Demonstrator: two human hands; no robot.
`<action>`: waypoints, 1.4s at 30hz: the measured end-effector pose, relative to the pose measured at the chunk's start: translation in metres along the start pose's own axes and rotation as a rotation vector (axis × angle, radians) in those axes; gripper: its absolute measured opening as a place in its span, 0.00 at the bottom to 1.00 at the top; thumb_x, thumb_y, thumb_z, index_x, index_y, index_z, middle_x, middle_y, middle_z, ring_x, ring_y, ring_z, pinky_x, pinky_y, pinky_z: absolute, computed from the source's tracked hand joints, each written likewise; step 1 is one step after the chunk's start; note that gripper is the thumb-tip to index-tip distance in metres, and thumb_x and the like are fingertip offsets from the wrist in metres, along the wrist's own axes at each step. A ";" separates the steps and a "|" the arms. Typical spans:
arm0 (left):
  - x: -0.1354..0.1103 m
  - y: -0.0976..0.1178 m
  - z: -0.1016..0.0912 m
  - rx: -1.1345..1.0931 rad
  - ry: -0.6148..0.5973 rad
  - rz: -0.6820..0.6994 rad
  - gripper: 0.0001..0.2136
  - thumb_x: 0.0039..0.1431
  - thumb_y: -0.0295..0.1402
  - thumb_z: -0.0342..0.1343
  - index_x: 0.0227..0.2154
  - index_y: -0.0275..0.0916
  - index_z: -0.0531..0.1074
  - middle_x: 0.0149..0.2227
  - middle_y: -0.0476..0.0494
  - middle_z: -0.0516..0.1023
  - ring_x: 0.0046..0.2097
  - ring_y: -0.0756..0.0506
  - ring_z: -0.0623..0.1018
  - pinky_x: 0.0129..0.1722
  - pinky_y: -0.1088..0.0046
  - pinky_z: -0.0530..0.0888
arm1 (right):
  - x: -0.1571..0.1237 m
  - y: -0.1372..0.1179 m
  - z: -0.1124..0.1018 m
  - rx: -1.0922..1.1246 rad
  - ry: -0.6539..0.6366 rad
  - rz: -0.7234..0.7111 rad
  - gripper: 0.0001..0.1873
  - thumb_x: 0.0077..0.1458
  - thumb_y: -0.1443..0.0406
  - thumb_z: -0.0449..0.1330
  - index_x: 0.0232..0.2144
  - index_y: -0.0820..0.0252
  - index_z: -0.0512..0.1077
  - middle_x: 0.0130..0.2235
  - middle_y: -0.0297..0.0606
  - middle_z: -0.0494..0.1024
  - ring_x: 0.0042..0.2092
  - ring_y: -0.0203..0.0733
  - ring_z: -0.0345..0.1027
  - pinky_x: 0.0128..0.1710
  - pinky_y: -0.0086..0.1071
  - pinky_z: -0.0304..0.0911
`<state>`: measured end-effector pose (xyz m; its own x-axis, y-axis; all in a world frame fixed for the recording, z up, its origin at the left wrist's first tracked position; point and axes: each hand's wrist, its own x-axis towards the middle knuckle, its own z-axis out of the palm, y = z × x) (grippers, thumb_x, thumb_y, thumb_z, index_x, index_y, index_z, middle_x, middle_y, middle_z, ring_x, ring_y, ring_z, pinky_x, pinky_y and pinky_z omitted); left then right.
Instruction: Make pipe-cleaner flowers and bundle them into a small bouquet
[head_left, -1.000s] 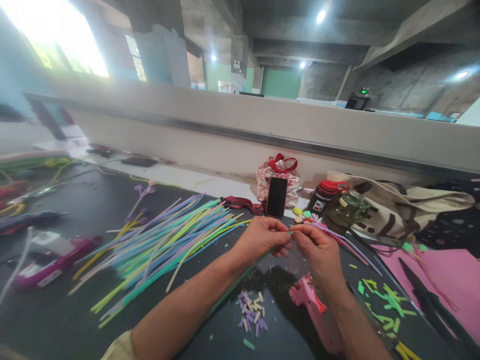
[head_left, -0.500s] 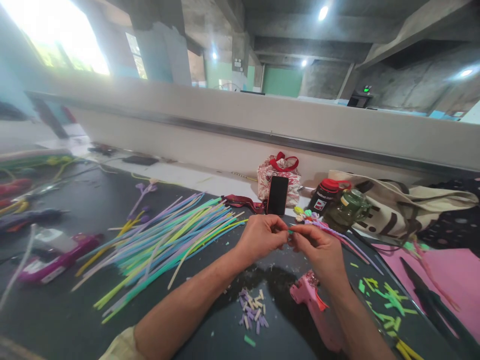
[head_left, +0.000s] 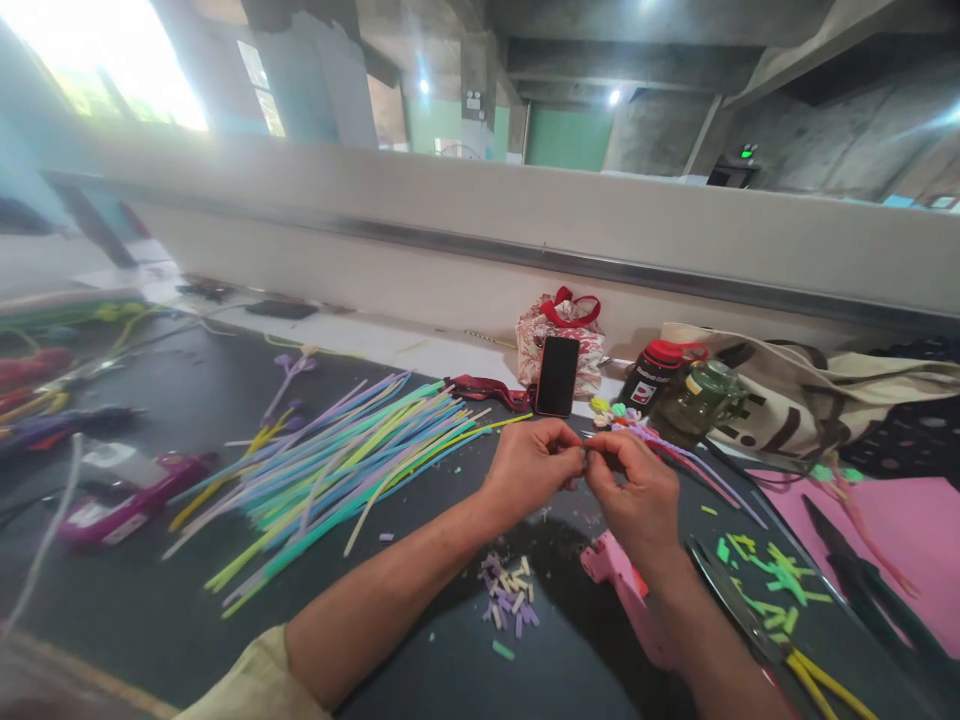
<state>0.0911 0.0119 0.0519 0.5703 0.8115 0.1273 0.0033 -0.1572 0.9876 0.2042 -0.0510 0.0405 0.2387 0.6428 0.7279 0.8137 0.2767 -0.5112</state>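
My left hand (head_left: 534, 458) and my right hand (head_left: 636, 485) meet above the dark table, thumbs and forefingers pinched together. Whatever sits between the fingertips is tiny and mostly hidden. Below them is a small pile of short lilac and cream pieces (head_left: 511, 592), with a single green piece (head_left: 502, 651) in front. Under my right forearm lies a pink glue gun (head_left: 626, 590), partly covered. Just beyond my right hand rest fuzzy stems with colourful flower-like ends (head_left: 619, 412). Long pastel pipe cleaners (head_left: 352, 460) are spread to the left of my left hand.
A phone (head_left: 558, 375) leans on a patterned bag (head_left: 529, 345). Behind my right hand stand a black bottle (head_left: 646, 385) and a green jug (head_left: 697, 400). Rightward lie yellow-handled scissors (head_left: 787, 648), green cut pieces (head_left: 784, 575), black scissors (head_left: 855, 570) and pink paper (head_left: 919, 540). A purple tool (head_left: 135, 500) lies left.
Both hands stay pinched together, with small finger shifts. The green bit that showed between the fingertips is now hidden. The view has tilted down slightly, and more of the yellow-handled scissors shows.
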 end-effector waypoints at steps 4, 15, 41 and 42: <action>0.003 0.005 -0.006 -0.125 -0.168 -0.132 0.05 0.45 0.31 0.54 0.25 0.35 0.71 0.19 0.49 0.73 0.20 0.52 0.72 0.19 0.80 0.65 | 0.005 0.004 -0.010 0.177 -0.127 0.287 0.04 0.47 0.68 0.55 0.26 0.59 0.70 0.22 0.30 0.70 0.24 0.34 0.63 0.25 0.27 0.58; 0.016 0.000 -0.022 -0.410 -0.386 -0.420 0.10 0.42 0.36 0.60 0.24 0.34 0.69 0.22 0.47 0.77 0.21 0.51 0.75 0.18 0.81 0.65 | 0.008 0.018 -0.010 0.879 -0.100 0.809 0.12 0.46 0.59 0.61 0.31 0.62 0.73 0.27 0.35 0.74 0.23 0.32 0.62 0.19 0.23 0.57; 0.010 0.000 -0.015 -0.422 -0.350 -0.359 0.11 0.38 0.35 0.63 0.20 0.34 0.68 0.18 0.52 0.71 0.19 0.55 0.69 0.17 0.82 0.61 | 0.006 0.006 -0.007 0.856 -0.071 0.756 0.15 0.46 0.54 0.59 0.30 0.61 0.72 0.23 0.31 0.69 0.20 0.30 0.56 0.17 0.24 0.48; 0.012 0.000 -0.017 -0.461 -0.307 -0.354 0.11 0.38 0.35 0.63 0.20 0.34 0.68 0.18 0.52 0.70 0.18 0.56 0.68 0.16 0.83 0.59 | 0.005 0.004 -0.006 0.873 -0.099 0.789 0.17 0.47 0.53 0.58 0.30 0.61 0.72 0.24 0.32 0.70 0.20 0.30 0.57 0.17 0.24 0.48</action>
<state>0.0841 0.0310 0.0553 0.8080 0.5620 -0.1770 -0.0799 0.4021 0.9121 0.2116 -0.0508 0.0451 0.4402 0.8964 0.0518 -0.1876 0.1483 -0.9710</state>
